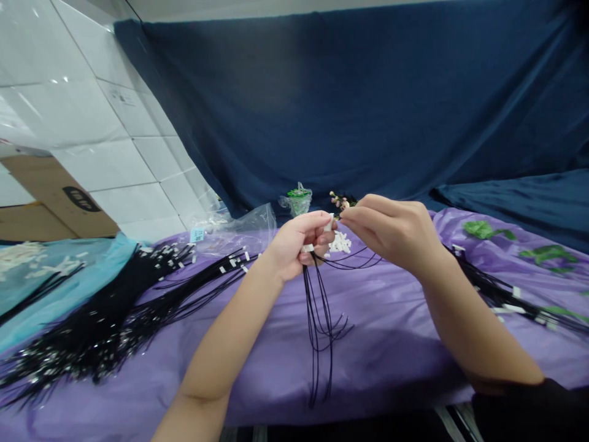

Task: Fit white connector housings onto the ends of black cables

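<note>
My left hand (301, 240) is closed around several thin black cords (317, 307), which hang in loops below it over the purple cover. Between its thumb and fingertips is a small white plastic piece (329, 222), and another white piece (307, 248) sits lower among the fingers. Close beside it, my right hand (391, 227) is pinched, its fingertips almost at the upper white piece. A black cord curves from the left hand to beneath the right palm. What the right fingertips grip is too small to make out. Behind the hands lies a heap of small white pieces (340, 242).
Bundles of black cords with white tags (105, 313) spread at left; more cords (501, 294) lie at right. Behind are a clear plastic bag (243, 230), a wrapped green item (299, 199) and small pink flowers (340, 199). A cardboard box (59, 190) stands far left.
</note>
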A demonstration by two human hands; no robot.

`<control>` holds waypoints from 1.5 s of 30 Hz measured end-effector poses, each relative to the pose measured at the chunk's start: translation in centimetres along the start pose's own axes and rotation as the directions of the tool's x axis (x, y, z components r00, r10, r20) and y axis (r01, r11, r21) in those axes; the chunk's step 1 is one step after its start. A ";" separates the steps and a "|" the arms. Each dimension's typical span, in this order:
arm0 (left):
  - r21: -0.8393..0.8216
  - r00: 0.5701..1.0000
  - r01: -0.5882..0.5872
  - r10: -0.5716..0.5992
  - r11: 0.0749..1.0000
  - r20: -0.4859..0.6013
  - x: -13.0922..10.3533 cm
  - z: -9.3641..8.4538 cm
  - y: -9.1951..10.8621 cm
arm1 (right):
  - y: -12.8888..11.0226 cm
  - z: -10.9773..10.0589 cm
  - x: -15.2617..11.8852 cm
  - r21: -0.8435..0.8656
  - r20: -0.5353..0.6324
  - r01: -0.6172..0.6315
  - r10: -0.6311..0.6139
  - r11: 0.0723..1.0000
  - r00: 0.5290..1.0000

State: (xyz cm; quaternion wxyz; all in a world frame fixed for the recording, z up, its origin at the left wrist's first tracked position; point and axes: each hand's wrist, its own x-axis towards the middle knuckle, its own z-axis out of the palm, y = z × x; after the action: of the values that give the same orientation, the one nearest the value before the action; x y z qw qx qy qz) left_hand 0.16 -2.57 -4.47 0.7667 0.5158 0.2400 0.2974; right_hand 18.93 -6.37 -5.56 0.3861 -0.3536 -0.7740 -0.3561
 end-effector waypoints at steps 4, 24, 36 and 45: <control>-0.059 0.998 0.014 -0.017 0.998 -0.062 0.2 -0.1 0.2 | 0.6 0.6 0.1 0.044 0.000 -0.064 0.064 0.997 0.998; -0.136 0.937 -0.214 0.164 0.967 -0.309 0.1 -0.2 0.7 | -5.4 2.0 -0.7 0.418 0.288 -0.291 0.178 0.861 0.941; -0.140 0.927 -0.245 0.189 0.959 -0.324 0.1 -0.1 0.5 | -5.5 2.4 -0.3 0.419 0.334 -0.408 0.280 0.811 0.900; -0.036 0.913 -0.256 0.229 0.966 -0.336 0.4 -0.2 0.3 | -4.0 2.8 0.3 0.709 0.613 -0.672 0.283 0.216 0.738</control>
State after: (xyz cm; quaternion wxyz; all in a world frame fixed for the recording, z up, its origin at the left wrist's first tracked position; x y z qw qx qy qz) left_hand 0.21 -2.09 -4.34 0.6929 0.4537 0.2868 0.4814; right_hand 14.55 -6.00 -7.69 0.4572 -0.3666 -0.7383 0.3339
